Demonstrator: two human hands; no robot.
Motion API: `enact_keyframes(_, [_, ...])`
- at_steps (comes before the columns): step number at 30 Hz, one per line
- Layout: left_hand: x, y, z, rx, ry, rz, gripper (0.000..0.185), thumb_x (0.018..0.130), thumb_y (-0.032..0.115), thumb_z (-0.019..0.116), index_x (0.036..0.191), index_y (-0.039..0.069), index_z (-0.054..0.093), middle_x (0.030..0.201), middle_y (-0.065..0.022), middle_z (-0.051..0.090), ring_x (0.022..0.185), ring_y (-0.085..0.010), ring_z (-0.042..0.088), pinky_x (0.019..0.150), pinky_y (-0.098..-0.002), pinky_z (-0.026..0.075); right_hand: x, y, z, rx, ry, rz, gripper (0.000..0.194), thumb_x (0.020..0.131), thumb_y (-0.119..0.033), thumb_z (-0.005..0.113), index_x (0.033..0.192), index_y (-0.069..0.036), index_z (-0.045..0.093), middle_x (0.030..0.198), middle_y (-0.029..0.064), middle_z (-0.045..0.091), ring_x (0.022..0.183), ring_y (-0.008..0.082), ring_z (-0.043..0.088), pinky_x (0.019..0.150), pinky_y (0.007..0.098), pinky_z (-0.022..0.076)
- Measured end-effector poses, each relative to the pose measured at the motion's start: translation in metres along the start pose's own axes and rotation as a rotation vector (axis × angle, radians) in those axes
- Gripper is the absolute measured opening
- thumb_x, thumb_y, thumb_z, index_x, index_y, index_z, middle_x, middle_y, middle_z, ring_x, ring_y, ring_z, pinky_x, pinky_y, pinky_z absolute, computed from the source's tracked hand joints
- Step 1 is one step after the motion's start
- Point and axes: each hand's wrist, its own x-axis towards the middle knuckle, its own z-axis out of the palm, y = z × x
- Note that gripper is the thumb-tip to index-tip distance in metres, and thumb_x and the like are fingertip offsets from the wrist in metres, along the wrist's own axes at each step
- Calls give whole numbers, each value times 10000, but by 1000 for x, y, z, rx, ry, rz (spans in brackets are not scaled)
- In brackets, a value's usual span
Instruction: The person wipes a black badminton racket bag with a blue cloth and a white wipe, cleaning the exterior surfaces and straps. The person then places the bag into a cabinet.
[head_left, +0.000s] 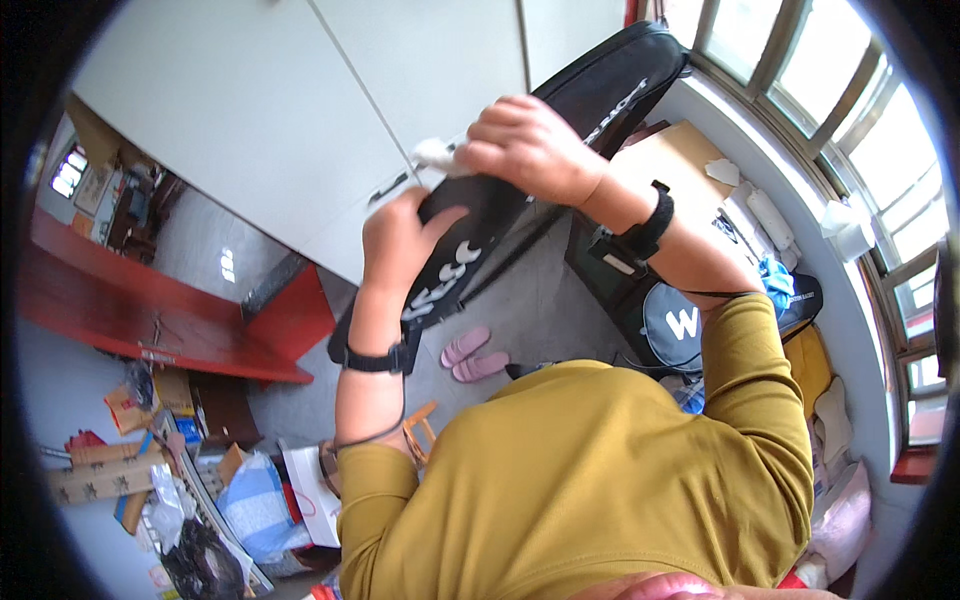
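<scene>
A long black racket bag (480, 202) with white lettering slants across the view in front of me, by the white cabinet doors (450, 60). My left hand (405, 240) grips the bag's near edge, thumb lying on its upper face. In my right hand (525, 150), above the bag, is a crumpled white cloth or tissue (436, 156), pinched at the fingertips and slightly blurred. Both wrists wear black straps. A black strap of the bag (517, 251) hangs along its lower side.
Pink slippers (476, 354) lie on the grey floor. Left stand a red wooden board (172, 300) and a cluttered pile with a black plastic bag (201, 562). Right are a round black racket cover (673, 326), a paper roll (853, 232) on the sill and barred windows (817, 67).
</scene>
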Motion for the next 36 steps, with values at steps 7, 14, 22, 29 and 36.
enact_keyframes(7, [-33, -10, 7, 25, 108, 20, 355, 776, 284, 770, 688, 21, 549, 618, -186, 524, 570, -397, 515, 494, -413, 383, -23, 41, -49, -124, -17, -48, 281, 808, -150, 662, 1079, -94, 611, 972, 66, 617, 949, 239, 608, 845, 359, 494])
enact_keyframes(14, [-60, -18, -19, 76, 217, 92, 420, 825, 353, 729, 708, 12, 515, 604, -154, 474, 556, -358, 492, 502, -399, 364, -46, 95, -88, -219, 111, 222, 261, 872, -186, 658, 1119, -110, 622, 1008, 82, 639, 990, 255, 613, 842, 370, 511])
enact_keyframes(22, [-69, -41, -6, -5, 144, -102, 352, 864, 320, 707, 803, -4, 581, 685, -164, 559, 624, -352, 563, 580, -372, 445, -22, 80, -88, 411, 156, 588, 122, 881, -96, 606, 972, -14, 618, 872, 146, 613, 834, 339, 606, 732, 398, 494])
enact_keyframes(29, [-20, -10, 27, -220, 228, -49, 305, 862, 250, 710, 1001, 20, 566, 868, -156, 635, 775, -337, 632, 714, -359, 494, 49, 43, -45, 91, 213, 63, 155, 876, -209, 645, 999, -115, 648, 892, 77, 646, 920, 255, 645, 806, 355, 526])
enact_keyframes(36, [6, 5, 52, -288, 471, -38, 270, 878, 227, 695, 936, -2, 563, 779, -155, 595, 699, -329, 584, 675, -354, 474, 51, 27, -22, -147, 361, 92, 231, 766, -168, 675, 996, -163, 671, 1042, 27, 632, 1022, 228, 610, 834, 346, 516])
